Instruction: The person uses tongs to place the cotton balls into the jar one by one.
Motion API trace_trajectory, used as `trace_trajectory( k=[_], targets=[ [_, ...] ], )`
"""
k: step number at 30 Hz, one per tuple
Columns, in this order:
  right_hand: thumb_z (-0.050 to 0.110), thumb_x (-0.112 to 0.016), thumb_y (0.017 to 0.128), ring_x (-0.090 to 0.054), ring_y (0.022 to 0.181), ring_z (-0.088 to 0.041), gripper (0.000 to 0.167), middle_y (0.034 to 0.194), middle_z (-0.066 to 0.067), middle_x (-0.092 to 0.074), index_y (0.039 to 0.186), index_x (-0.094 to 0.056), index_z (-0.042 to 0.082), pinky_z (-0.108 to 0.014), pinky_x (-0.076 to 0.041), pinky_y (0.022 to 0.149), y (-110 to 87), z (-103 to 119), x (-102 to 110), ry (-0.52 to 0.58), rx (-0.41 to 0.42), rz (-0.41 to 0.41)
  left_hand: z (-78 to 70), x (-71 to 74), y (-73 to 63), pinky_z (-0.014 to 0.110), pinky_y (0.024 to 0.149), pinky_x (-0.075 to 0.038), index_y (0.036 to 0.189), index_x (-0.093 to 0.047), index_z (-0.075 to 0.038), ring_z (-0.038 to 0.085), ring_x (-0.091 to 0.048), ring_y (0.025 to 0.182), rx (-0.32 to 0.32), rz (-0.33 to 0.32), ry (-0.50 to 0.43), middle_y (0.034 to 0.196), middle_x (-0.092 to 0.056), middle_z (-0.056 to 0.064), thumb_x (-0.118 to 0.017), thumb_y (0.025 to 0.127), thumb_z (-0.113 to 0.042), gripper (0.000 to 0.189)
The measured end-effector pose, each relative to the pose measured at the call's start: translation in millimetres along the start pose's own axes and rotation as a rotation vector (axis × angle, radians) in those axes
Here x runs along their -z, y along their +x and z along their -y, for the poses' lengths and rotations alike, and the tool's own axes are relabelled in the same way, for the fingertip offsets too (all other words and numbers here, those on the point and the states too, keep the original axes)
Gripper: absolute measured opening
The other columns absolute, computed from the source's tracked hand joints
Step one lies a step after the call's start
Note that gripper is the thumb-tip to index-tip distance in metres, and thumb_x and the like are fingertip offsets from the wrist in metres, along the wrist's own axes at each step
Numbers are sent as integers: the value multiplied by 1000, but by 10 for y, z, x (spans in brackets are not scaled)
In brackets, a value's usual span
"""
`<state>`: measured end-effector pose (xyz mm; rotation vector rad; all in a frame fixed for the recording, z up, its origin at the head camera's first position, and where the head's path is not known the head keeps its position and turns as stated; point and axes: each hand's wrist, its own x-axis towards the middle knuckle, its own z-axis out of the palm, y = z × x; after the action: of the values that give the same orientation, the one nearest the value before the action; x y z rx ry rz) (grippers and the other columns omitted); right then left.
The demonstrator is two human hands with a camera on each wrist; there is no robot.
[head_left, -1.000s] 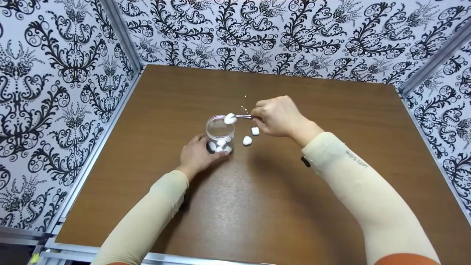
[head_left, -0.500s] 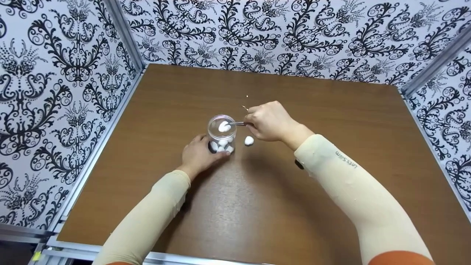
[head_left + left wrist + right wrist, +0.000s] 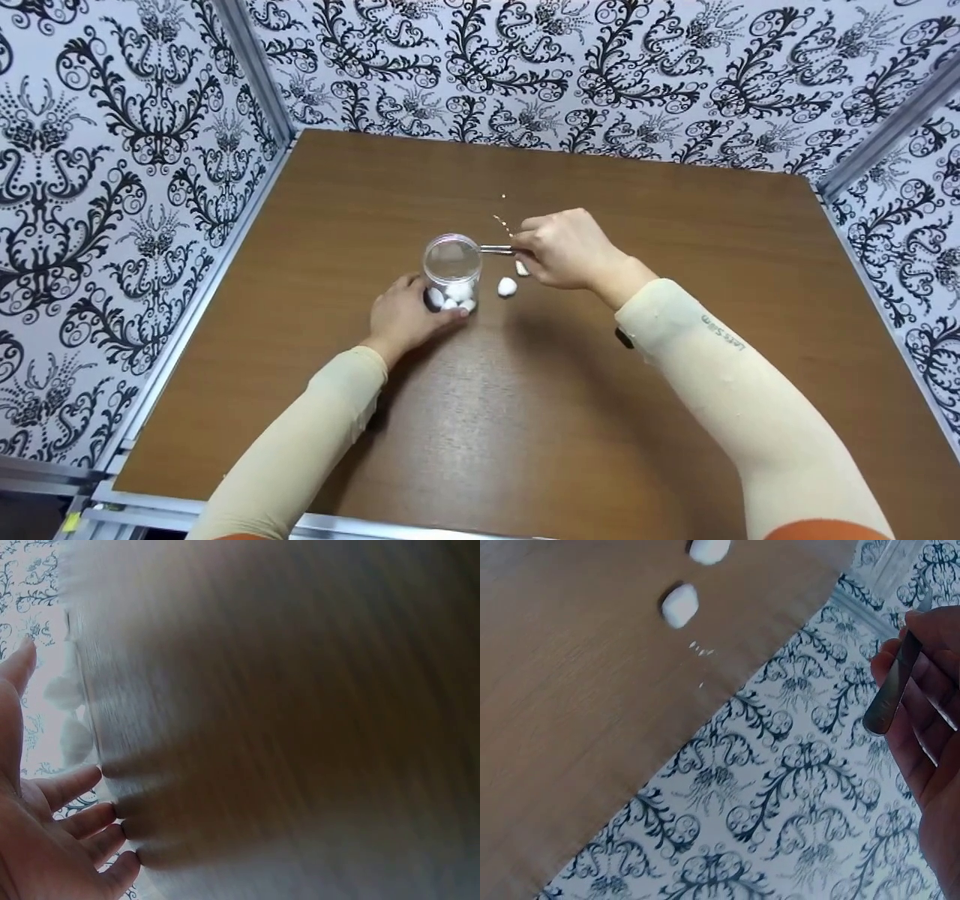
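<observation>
In the head view my left hand (image 3: 409, 313) holds a clear, lidless jar (image 3: 452, 260) low on its side, thumb in front. Several puffy white pieces (image 3: 459, 291) lie at the jar's bottom. My right hand (image 3: 566, 247) pinches metal tweezers (image 3: 495, 250), whose tips reach the jar's rim with no piece visible between them. Just right of the jar, a rounded white piece (image 3: 507, 286) lies on the table, with another white piece (image 3: 522, 268) partly hidden by my right hand. The right wrist view shows the tweezers (image 3: 896, 682) between thumb and fingers.
Small pale crumbs (image 3: 502, 221) are scattered on the brown wooden table (image 3: 637, 420) behind the jar. Patterned black-and-white panels (image 3: 600, 75) stand at the back and both sides. A metal rail (image 3: 420, 531) runs along the front edge.
The tweezers carried a white piece over the jar's mouth and lowered it; it now lies inside with the others. My right hand has since drawn back rightward. The left hand keeps its hold.
</observation>
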<state>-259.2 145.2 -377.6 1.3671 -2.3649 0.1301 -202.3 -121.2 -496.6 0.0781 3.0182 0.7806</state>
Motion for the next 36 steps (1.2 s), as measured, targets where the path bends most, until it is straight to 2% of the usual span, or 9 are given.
trace_trajectory(
  k=[7, 13, 17, 25, 36],
  targets=[
    [19, -71, 84, -52, 50, -20, 6, 70, 3, -57, 83, -74, 14, -42, -40, 43, -363, -229, -13, -22, -62, -4, 40, -14, 8, 54, 101, -38, 140, -56, -11, 34, -49, 128, -5, -8, 13, 142, -51, 14, -68, 74, -75, 93],
    [20, -72, 84, -58, 54, -23, 7, 73, 2, -61, 85, -75, 14, -45, -43, 44, -713, -360, -120, -28, -126, 44, 48, -11, 8, 53, 101, -38, 141, -56, -13, 35, -49, 128, -7, -2, 22, 142, -51, 14, -67, 74, -77, 93],
    [19, -73, 83, -58, 55, -23, 6, 73, 2, -60, 85, -75, 14, -46, -44, 45, -862, -397, -170, -24, -153, 75, 43, 0, 11, 54, 101, -38, 142, -55, -14, 36, -49, 128, -3, -1, 20, 143, -50, 14, -67, 74, -76, 94],
    [17, -74, 82, -56, 54, -23, 5, 72, 1, -59, 85, -75, 14, -46, -44, 45, -1007, -440, -230, -14, -179, 111, 33, 2, 19, 54, 101, -38, 142, -55, -13, 35, -48, 128, -5, -5, 27, 143, -50, 15, -67, 74, -77, 94],
    [18, -75, 82, -57, 55, -24, 5, 73, 1, -59, 84, -74, 14, -47, -45, 46, -1062, -478, -305, -14, -191, 150, 15, -23, 16, 54, 102, -37, 142, -54, -12, 32, -48, 129, -1, 3, 6, 143, -50, 11, -67, 74, -77, 95]
  ],
)
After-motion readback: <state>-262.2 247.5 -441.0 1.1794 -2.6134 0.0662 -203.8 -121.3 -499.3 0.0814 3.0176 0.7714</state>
